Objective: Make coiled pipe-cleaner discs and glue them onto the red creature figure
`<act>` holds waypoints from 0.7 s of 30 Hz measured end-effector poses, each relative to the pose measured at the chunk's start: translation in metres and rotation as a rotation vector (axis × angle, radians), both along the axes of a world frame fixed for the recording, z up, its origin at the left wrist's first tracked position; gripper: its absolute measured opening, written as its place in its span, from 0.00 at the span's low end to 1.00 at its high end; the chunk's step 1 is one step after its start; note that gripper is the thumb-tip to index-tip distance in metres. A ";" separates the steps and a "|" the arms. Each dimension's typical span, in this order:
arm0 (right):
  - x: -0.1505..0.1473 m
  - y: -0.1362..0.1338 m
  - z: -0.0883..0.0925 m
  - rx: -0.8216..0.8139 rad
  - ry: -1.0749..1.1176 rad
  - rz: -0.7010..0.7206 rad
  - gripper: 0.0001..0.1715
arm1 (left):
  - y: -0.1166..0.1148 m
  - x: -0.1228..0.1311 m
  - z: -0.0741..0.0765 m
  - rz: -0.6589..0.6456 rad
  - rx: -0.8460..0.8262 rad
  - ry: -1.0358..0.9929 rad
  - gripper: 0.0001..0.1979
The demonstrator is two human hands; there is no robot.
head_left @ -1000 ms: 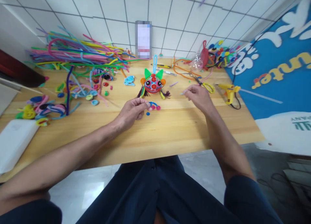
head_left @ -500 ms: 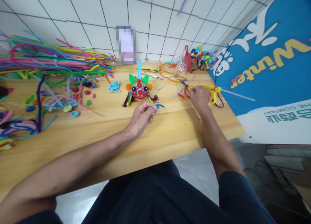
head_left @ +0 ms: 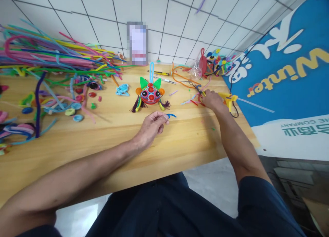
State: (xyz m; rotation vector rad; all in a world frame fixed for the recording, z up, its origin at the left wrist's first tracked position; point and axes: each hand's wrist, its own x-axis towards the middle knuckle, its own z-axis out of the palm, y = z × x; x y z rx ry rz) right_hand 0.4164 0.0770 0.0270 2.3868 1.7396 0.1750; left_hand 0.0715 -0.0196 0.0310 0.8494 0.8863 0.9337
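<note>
My left hand (head_left: 152,124) rests on the wooden table (head_left: 108,141) with its fingers pinched on a short blue pipe-cleaner piece (head_left: 171,115). Just beyond it stands a round pipe-cleaner creature (head_left: 150,94) with green ears, red dots and a blue loop on top. My right hand (head_left: 212,99) reaches to the right, fingers curled down over the scissors (head_left: 197,89) beside the yellow glue gun (head_left: 228,99); what the fingers grip is partly hidden. Loose red and pink strands (head_left: 191,100) lie by that hand.
A big heap of coloured pipe cleaners (head_left: 51,59) fills the back left, with coiled bits (head_left: 74,108) scattered in front. More craft figures (head_left: 216,64) and a clear ball (head_left: 195,72) sit at the back right. A blue banner (head_left: 282,72) hangs on the right.
My right hand has moved from mid-table out to the right, down onto the scissors by the glue gun. My left hand has lifted the blue piece off the small bits and stays pinched.
</note>
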 end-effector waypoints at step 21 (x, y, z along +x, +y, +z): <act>-0.019 -0.064 0.057 0.126 1.394 0.031 0.37 | -0.021 0.004 -0.009 -0.098 0.006 0.078 0.08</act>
